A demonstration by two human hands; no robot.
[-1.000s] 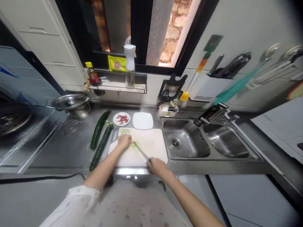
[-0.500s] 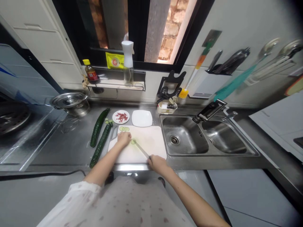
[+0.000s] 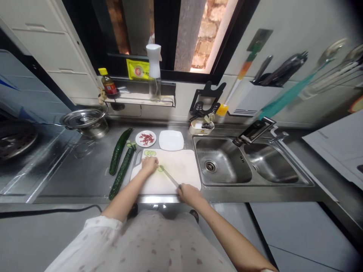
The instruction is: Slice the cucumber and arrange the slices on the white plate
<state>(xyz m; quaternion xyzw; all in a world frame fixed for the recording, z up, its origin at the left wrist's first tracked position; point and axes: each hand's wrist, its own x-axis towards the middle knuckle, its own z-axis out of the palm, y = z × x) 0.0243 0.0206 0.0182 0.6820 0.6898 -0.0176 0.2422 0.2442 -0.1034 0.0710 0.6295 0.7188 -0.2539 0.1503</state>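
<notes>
In the head view, my right hand [image 3: 189, 193] is closed round the handle of a knife [image 3: 171, 177]. Its blade points up and left across the white cutting board [image 3: 181, 166], with the tip at a thin cucumber slice [image 3: 160, 168]. My left hand [image 3: 149, 164] rests on the board just left of that slice, fingers curled together; whatever they may hold is hidden. Beyond it, several overlapping cucumber slices [image 3: 150, 153] lie at the board's far left corner. Two whole-looking dark green cucumbers, one farther left [image 3: 120, 151] and one nearer [image 3: 122, 172], lie left of the board.
Behind the board stand a plate of chopped red bits [image 3: 145, 144] and a white square plate [image 3: 171, 147]. Small cucumber pieces [image 3: 131, 144] lie near the plates. A lidded steel pot [image 3: 93, 126] is at the left, a double sink [image 3: 224, 177] at the right.
The view has shifted slightly. Both hands, the knife and the cucumber slice keep nearly the same places on the board.
</notes>
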